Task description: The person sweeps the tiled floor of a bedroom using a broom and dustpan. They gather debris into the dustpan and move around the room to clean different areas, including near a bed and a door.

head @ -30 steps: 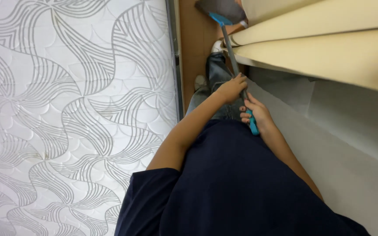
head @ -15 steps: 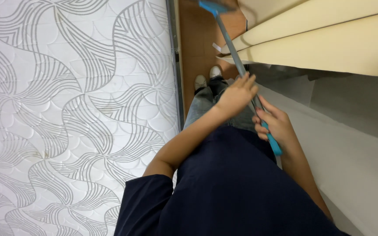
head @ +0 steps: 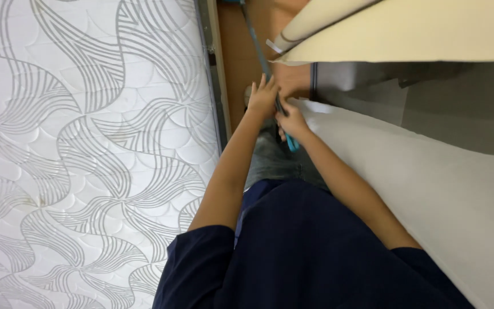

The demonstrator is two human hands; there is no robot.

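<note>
Two hands, upper centre of the head view, stacked along a long thin blue-handled pole: left hand higher, fingers loosely around the shaft; right hand lower, wrapped tight near the teal end, steadying it in the narrow floor gap between white patterned quilted mattress and pale wall panel.

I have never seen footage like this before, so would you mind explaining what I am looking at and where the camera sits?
The camera is worn on a person's head and looks down their own body, so you see their dark navy shirt and both bare arms reaching forward. The left hand and right hand both grip a long thin pole with a blue handle, which runs away over the brown wooden floor. On the left lies a white quilted mattress with grey wavy lines. On the right are a pale grey panel and cream-coloured boards.
</note>
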